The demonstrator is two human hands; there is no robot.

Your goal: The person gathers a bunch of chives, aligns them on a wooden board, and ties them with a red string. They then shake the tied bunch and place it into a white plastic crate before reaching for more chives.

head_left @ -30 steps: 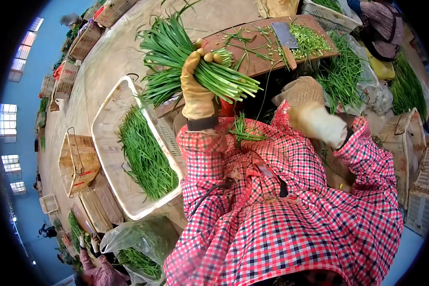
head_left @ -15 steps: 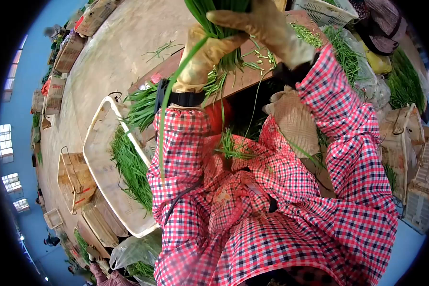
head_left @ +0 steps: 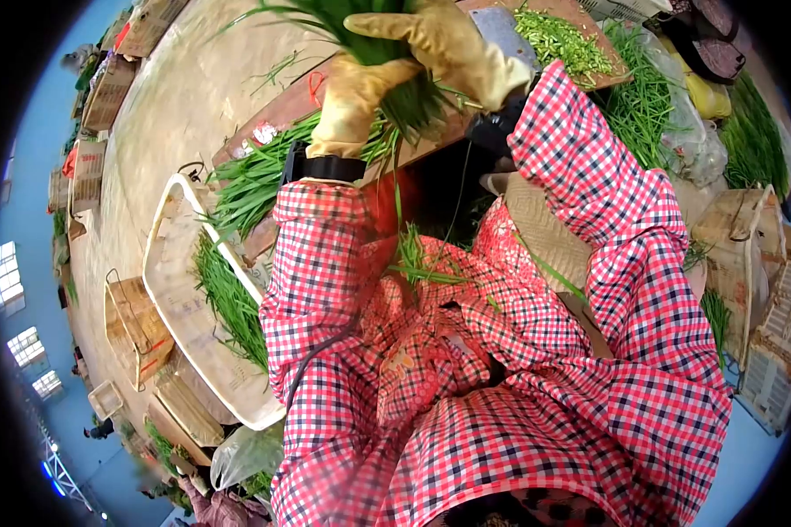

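A bunch of long green stalks (head_left: 395, 44) is held up at the top of the view. My left hand (head_left: 356, 101), in a tan glove, is wrapped round its left side. My right hand (head_left: 453, 48), gloved too, presses on the bunch from the right, its index finger stretched across the leaves. Behind and below the bunch is a brown board (head_left: 277, 123). More green stalks (head_left: 255, 193) lie on its left part, next to my left wrist. Short cut pieces (head_left: 562, 44) are heaped on the board's right part, beside a grey metal plate (head_left: 504, 33).
A white basket (head_left: 163, 255) with green stalks stands at the left. Loose stalks (head_left: 633, 105) lie on clear plastic at the upper right. Crates (head_left: 734, 255) stand at the far right, and cartons (head_left: 141, 26) at the upper left. A person's dark sleeve (head_left: 721, 53) shows at the upper right.
Both hands and the bunch have moved slightly left. The bunch has tilted, its leaves now spreading to the upper left. More of the cut pieces and the metal plate now show.
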